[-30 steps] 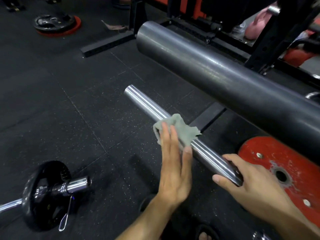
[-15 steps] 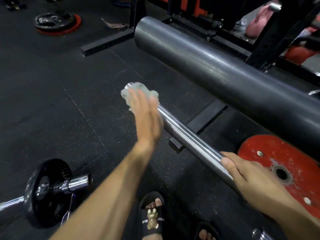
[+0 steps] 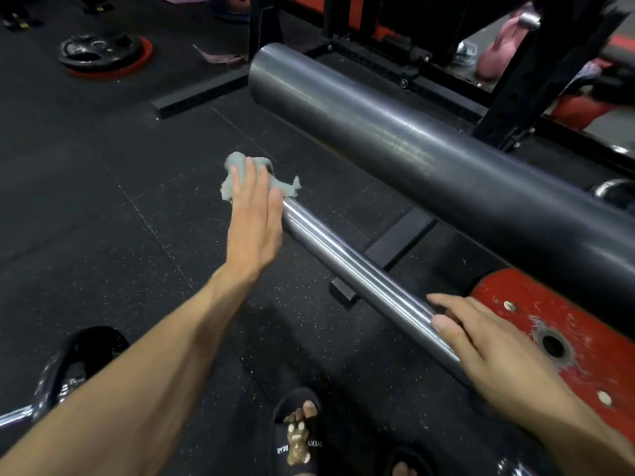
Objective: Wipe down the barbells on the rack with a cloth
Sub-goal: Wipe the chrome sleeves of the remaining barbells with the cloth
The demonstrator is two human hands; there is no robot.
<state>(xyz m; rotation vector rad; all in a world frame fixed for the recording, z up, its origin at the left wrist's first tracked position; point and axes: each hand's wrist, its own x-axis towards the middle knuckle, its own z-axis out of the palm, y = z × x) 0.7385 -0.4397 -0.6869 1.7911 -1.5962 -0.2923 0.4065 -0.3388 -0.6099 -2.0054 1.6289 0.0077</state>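
Observation:
A chrome barbell sleeve [image 3: 347, 259] runs from the lower right up toward the middle of the head view. A crumpled grey cloth [image 3: 237, 180] covers its free end. My left hand [image 3: 254, 225] lies over the cloth with straight fingers and presses it against the sleeve tip. Further down the same sleeve, my right hand [image 3: 491, 352] grips the metal, thumb on the near side and fingers over the top. A thicker dark grey bar [image 3: 412, 149] passes above and behind, parallel to the chrome one.
A red weight plate [image 3: 556, 324] sits right beside my right hand. Another barbell with a black plate [image 3: 79, 359] lies at the lower left. Stacked plates [image 3: 99, 51] rest on the floor far left. Black rack uprights [image 3: 536, 63] stand behind. My slippered foot [image 3: 299, 438] is below the sleeve.
My left hand slid the cloth from the middle of the chrome sleeve out to its free end and now stays there. My right hand kept its hold.

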